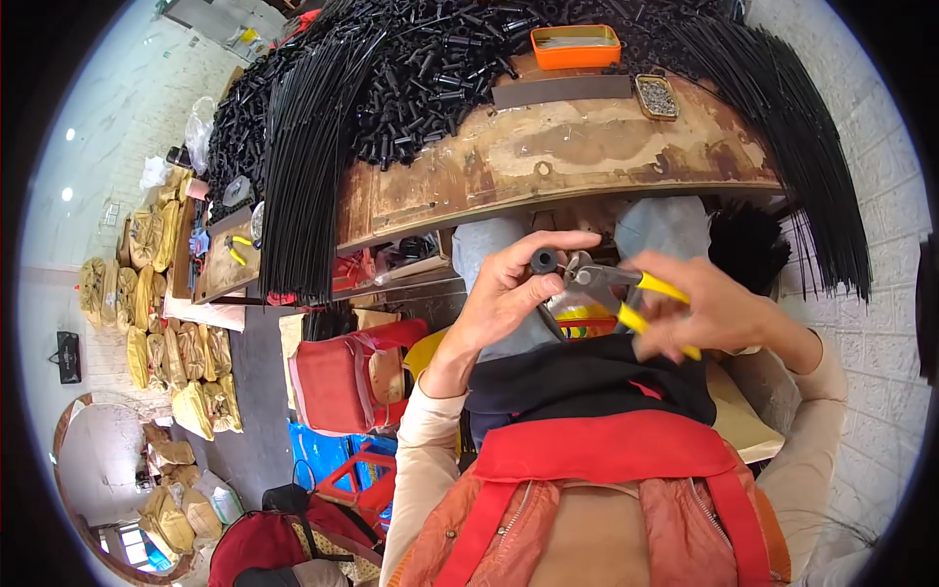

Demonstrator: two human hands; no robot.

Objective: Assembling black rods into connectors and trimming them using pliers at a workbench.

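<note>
A dark red bag point(249, 548) lies at the near left. Farther in, at the centre, the left hand point(504, 293) pinches a short black tube point(544, 260) between thumb and fingers, its round, holed end turned upward. The right hand point(709, 308), blurred, grasps pliers point(661, 287) by their yellow handles; their metal jaws are just beside the tube, and whether they grip anything cannot be told.

Beyond, below the tabletop point(538, 152) on the left, a cardboard box point(419, 268) holds dark pieces. On the worn wooden tabletop, to the right, a small rectangular tin point(659, 116) is filled with little grey bits. Farther and more left, an orange tin point(577, 60) holds thin pale pieces, too small to make out. A heap of black tubes point(421, 78) covers the far left, between long bundles of black rods point(311, 166) draped over both ends.
</note>
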